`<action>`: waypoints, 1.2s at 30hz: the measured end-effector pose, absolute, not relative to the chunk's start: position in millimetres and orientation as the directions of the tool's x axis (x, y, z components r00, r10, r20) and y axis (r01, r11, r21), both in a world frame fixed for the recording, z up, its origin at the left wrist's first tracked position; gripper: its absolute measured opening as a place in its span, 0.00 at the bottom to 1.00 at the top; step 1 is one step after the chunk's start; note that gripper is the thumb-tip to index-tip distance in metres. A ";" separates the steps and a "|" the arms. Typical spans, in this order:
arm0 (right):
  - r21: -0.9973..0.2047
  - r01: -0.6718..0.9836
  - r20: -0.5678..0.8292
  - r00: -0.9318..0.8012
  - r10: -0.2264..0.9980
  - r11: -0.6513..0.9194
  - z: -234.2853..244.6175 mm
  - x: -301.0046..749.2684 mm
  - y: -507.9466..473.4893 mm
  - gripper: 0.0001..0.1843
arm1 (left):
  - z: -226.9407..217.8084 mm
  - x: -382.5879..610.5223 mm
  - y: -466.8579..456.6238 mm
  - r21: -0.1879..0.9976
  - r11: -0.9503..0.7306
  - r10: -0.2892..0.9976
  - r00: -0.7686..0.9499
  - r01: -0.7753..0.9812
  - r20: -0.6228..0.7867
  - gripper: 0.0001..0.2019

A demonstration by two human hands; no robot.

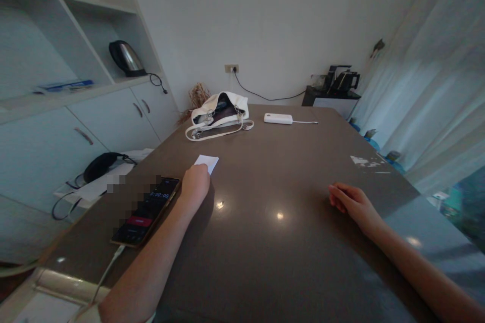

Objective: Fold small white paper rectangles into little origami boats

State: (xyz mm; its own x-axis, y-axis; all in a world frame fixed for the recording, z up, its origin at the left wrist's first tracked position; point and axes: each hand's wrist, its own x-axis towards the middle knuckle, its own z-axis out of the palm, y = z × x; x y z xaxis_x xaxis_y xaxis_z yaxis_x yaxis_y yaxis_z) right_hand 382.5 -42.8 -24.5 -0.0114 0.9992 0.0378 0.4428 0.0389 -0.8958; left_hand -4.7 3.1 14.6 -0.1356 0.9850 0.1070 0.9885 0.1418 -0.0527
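My left hand [196,181] is closed on the near end of a small white piece of paper [209,161], over the left side of the table. Its fingertips are hidden behind the back of the hand. Just left of that wrist lies a smartphone [149,212] with a timer on its dark screen and a white cable plugged into its near end. On the right side of the table, my right hand [352,203] has its fingers curled loosely together. Nothing shows in it, and no object touches it.
At the far end of the brown table [265,262] stand an open white handbag [220,111] and a white power bank [278,118] with a short cable. Peeled white patches [367,161] mark the right edge. Cabinets [109,116] line the left, a curtain [428,75] the right.
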 end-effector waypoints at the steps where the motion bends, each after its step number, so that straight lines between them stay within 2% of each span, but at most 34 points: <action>1: -0.895 0.445 0.034 -0.010 0.999 0.035 -24.5 382.6 -42.7 0.24 | 14.7 -5.2 3.4 -0.051 0.146 0.985 -0.141 0.988 0.104 0.16; 20: -0.899 0.438 0.016 0.014 1.000 0.009 -25.4 382.5 -41.9 0.23 | 12.0 -7.6 2.0 -0.035 0.101 0.990 -0.097 0.994 0.103 0.15; 24: -0.895 0.446 0.027 0.009 1.000 0.020 -26.0 383.4 -41.8 0.23 | 12.9 -7.7 1.1 -0.025 0.110 0.983 -0.105 0.994 0.149 0.16; 28: -0.896 0.443 0.040 0.003 0.999 0.035 -26.2 383.9 -42.0 0.23 | 21.6 -2.4 -2.2 -0.004 0.112 0.956 -0.107 0.994 0.275 0.19; 30: -0.896 0.444 0.039 -0.001 0.999 0.035 -26.0 383.4 -41.8 0.24 | 24.6 6.9 -6.9 0.011 0.041 0.937 -0.042 0.999 0.348 0.19; 32: -0.896 0.442 0.037 -0.002 0.999 0.034 -25.7 382.7 -41.3 0.24 | 23.6 23.0 -15.8 0.031 -0.123 0.904 0.100 0.992 0.416 0.19; 34: -0.899 0.436 0.035 -0.006 0.999 0.035 -25.4 381.9 -40.8 0.24 | 18.5 44.8 -29.2 0.025 -0.252 0.890 0.222 0.967 0.397 0.18; 36: -0.902 0.429 0.039 -0.012 0.999 0.040 -25.1 381.5 -40.5 0.24 | 11.7 68.3 -45.3 -0.011 -0.360 0.884 0.345 0.933 0.315 0.18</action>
